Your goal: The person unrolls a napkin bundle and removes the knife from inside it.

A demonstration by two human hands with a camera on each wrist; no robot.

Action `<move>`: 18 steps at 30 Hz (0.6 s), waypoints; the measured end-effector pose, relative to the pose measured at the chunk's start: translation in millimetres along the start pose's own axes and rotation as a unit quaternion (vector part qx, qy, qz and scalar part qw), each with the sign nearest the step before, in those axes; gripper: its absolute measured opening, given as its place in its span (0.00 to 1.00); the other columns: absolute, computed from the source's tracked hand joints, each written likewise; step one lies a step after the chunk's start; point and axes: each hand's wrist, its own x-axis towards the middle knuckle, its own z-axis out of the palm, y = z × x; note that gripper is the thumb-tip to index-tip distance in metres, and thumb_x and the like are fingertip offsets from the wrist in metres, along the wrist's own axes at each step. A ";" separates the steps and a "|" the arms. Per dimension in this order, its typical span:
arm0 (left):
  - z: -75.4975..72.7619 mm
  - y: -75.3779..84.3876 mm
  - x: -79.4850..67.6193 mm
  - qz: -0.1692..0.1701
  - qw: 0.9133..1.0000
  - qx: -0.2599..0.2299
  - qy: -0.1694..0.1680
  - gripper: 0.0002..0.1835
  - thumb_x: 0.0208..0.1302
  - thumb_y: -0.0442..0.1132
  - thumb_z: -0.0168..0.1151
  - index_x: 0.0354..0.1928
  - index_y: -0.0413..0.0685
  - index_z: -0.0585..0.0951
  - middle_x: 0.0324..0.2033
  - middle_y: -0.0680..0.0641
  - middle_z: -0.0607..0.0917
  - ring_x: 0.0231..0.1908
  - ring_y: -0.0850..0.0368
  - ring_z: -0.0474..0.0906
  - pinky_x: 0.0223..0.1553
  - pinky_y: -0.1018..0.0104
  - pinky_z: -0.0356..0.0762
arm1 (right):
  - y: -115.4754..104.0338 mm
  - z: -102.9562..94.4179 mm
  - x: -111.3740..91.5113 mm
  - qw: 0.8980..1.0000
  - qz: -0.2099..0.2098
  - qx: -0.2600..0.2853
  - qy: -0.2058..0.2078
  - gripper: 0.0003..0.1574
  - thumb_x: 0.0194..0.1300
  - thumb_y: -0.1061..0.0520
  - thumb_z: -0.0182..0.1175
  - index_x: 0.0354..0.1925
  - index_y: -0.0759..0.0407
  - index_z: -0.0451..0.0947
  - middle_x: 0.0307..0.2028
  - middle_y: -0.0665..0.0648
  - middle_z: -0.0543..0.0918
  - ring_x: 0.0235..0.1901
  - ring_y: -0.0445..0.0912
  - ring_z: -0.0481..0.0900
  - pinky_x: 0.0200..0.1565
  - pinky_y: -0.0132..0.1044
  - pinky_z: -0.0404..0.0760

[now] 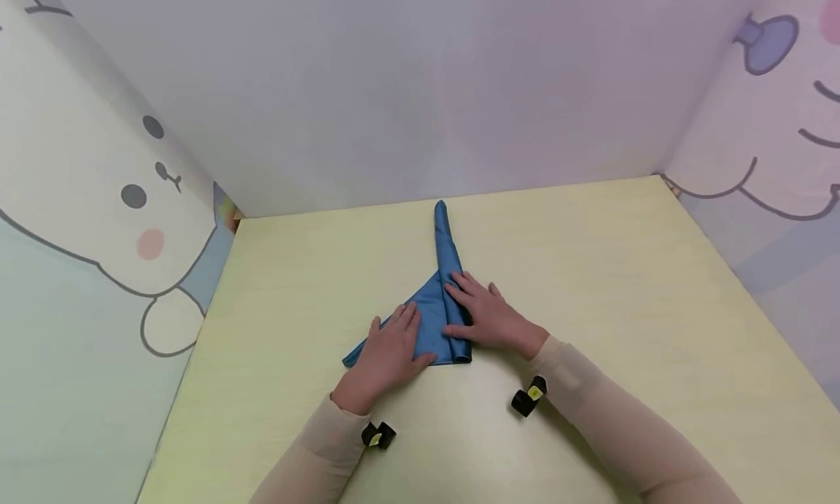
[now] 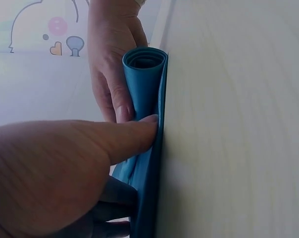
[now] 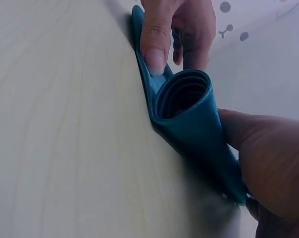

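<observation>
A blue, part-rolled fabric cloth (image 1: 431, 327) lies on a pale wood-grain table (image 1: 590, 270); left of its roll (image 1: 447, 247), the left hand (image 1: 386, 354), fingers straight, likely anchors it; across the roll, the right hand (image 1: 491, 317), fingers extended, likely prevents unrolling.

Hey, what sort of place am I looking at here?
Perhaps a small booth or child-themed room: a pale wood-grain table sits between cartoon-printed side walls, with a plain wall behind.

- Centre: blue cloth (image 3: 201, 126), its rolled end facing the camera, coiled layers visible.
- Top: left hand (image 3: 181, 27), thumb on the cloth's flat part beside the roll.
- Right edge: right hand (image 3: 275, 163), touching the roll.
- Left: pale tabletop (image 3: 65, 124).
- Upper right: wall (image 3: 268, 74) with dark marks.
</observation>
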 end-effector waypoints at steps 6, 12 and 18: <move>1.1 -3.9 -0.3 -0.007 1.000 -0.004 -0.002 0.46 0.64 0.67 0.53 0.73 0.42 0.60 0.73 0.45 0.57 0.72 0.48 0.50 0.62 0.36 0.56 | -1.2 -0.2 1.6 1.000 0.001 0.002 -0.002 0.56 0.60 0.27 0.57 0.74 0.53 0.53 0.75 0.56 0.47 0.74 0.53 0.41 0.63 0.68 0.49; 2.7 -4.1 -0.6 -0.004 1.000 0.001 0.000 0.46 0.64 0.68 0.51 0.73 0.43 0.60 0.73 0.45 0.57 0.72 0.49 0.50 0.62 0.36 0.56 | -1.2 -1.2 0.8 1.000 -0.001 -0.003 -0.002 0.56 0.60 0.28 0.57 0.74 0.54 0.54 0.75 0.57 0.47 0.74 0.54 0.41 0.63 0.69 0.49; 4.3 -2.7 -0.8 0.001 1.000 -0.004 0.009 0.46 0.64 0.67 0.52 0.72 0.42 0.60 0.73 0.45 0.57 0.72 0.48 0.51 0.61 0.35 0.56 | 1.4 -1.0 -0.7 1.000 0.002 -0.011 -0.008 0.56 0.60 0.26 0.56 0.75 0.53 0.52 0.75 0.56 0.46 0.74 0.53 0.40 0.63 0.68 0.49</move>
